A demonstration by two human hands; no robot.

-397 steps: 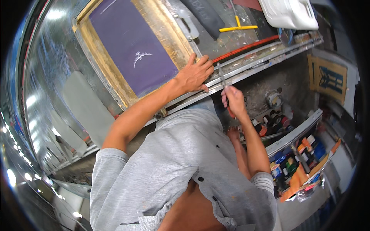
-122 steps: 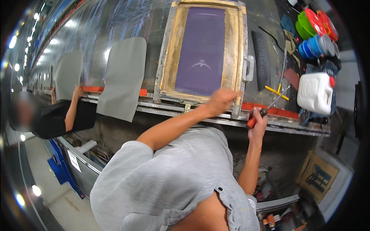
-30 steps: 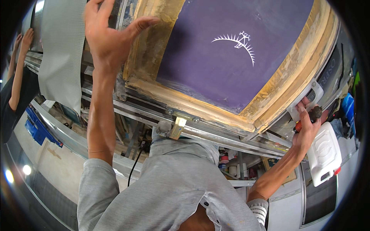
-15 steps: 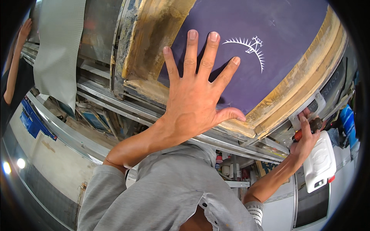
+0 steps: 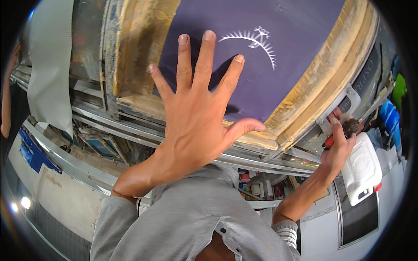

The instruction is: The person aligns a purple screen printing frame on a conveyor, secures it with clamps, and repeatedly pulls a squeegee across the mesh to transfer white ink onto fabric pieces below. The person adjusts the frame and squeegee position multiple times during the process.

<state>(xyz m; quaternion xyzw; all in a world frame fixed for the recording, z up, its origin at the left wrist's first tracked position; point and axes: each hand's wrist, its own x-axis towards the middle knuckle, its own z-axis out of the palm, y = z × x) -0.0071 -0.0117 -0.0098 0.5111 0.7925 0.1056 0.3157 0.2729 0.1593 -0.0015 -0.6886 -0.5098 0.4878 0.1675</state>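
Observation:
My left hand [image 5: 193,117] is spread wide over the lower left part of a purple screen [image 5: 294,48] with a white spiky arc motif; whether every fingertip touches it is unclear. The screen sits in a stained wooden frame [image 5: 297,119]. At its right side, my right hand [image 5: 337,150] grips a screwdriver [image 5: 329,141] with a red and dark handle, its fingertips beside a metal side handle [image 5: 350,95] on the frame.
Metal rails [image 5: 87,112] run under the frame. A grey textured sheet [image 5: 48,65] hangs at the left, beside another person's arm [image 5: 6,108]. A white jerrycan [image 5: 361,169] stands at the right. Below are shelves of small containers [image 5: 257,189].
Since a second ago, my left hand has moved right from beside the frame onto the purple screen, fingers spread. My right hand keeps its grip on the screwdriver by the side handle.

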